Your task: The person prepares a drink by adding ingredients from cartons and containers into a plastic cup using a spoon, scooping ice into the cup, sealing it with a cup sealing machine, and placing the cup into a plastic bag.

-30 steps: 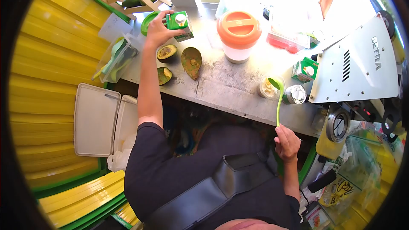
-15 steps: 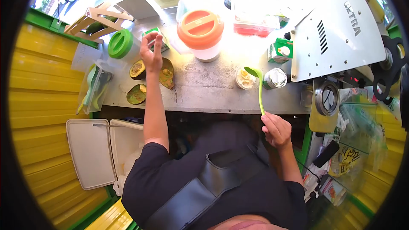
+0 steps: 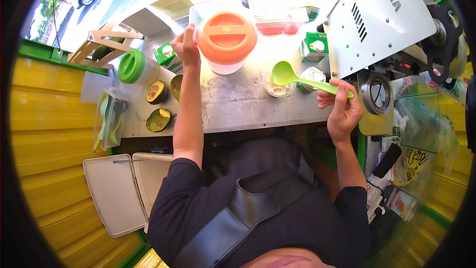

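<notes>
My left hand [image 3: 186, 48] is at the left side of the clear pitcher with an orange lid [image 3: 227, 38], its fingers bent near the lid's edge; whether it grips the pitcher is unclear. In my right hand [image 3: 343, 109] is the handle of a light green ladle [image 3: 284, 73]. The ladle's bowl hangs over a small clear cup with pale contents [image 3: 278, 88]. Just right of that cup stands an open can [image 3: 313, 76], partly behind the ladle handle. Cut avocado pieces [image 3: 156, 92] lie left of my left forearm.
A green-lidded container [image 3: 132, 66] and a green carton [image 3: 167, 56] stand at the left. Another carton [image 3: 313, 47] is beside the large metal machine [image 3: 379, 20]. A utensil bin [image 3: 112, 119] is at the counter's left end. Red-filled tubs [image 3: 277, 28] stand at the back.
My left hand has moved right, from above the avocados to the pitcher. My right hand has risen and shifted right, and the ladle is now tilted closer to level over the cup.
</notes>
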A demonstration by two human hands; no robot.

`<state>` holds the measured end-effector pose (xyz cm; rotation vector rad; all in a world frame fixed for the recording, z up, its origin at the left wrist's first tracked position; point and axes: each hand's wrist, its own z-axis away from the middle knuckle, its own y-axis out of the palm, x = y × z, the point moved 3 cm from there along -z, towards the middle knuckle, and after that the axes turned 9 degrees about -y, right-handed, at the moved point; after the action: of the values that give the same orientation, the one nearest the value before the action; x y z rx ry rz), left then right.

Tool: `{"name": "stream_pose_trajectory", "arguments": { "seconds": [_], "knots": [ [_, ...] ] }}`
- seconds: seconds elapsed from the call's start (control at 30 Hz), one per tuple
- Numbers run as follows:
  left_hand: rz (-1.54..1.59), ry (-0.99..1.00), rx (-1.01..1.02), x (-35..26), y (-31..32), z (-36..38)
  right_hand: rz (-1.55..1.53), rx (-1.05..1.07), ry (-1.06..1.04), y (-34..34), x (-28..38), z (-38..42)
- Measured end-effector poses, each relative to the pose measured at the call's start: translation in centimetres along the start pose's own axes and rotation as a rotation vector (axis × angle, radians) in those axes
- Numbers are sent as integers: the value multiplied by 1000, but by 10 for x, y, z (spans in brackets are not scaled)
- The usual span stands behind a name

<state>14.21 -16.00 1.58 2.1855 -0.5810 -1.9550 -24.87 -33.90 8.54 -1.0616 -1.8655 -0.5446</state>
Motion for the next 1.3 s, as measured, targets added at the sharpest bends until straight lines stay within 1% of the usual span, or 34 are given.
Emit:
{"name": "stream_pose_trajectory", "arguments": {
  "seconds": [0.03,0.07,0.1,0.17,0.2,0.23,0.3,0.33,0.37,0.43,0.57,0.7,0.87,1.3],
  "knots": [
    [-68,-20,130,-7,7,-3,-34,-13,71,0,-3,-8],
    [-164,2,156,-20,18,0,-33,-20,103,0,-2,-15],
    [-165,1,166,-31,25,2,-32,-28,134,0,-2,-20],
    [-309,-10,327,-51,42,12,-53,-27,151,-2,-3,-29],
    [-375,15,348,-63,52,22,-74,-15,167,-2,-4,-31],
    [-377,14,356,-66,55,25,-75,-23,169,-3,-4,-32],
    [-539,145,441,-71,63,32,-90,-17,162,-5,-5,-33],
    [-615,167,448,-71,65,34,-98,-19,170,-6,-5,-33],
    [-618,168,453,-74,68,38,-100,-25,171,-7,-5,-32],
    [-796,276,434,-84,80,50,-121,-14,174,-8,-6,-32],
    [-894,307,460,-90,92,57,-129,-25,186,-8,-10,-28],
    [-926,333,475,-95,104,62,-155,-25,201,-7,-13,-27],
    [-959,431,505,-98,115,66,-165,-21,195,-6,-13,-26],
    [-1012,542,546,-101,124,71,-144,-18,195,-4,-14,-25]
  ]
}}
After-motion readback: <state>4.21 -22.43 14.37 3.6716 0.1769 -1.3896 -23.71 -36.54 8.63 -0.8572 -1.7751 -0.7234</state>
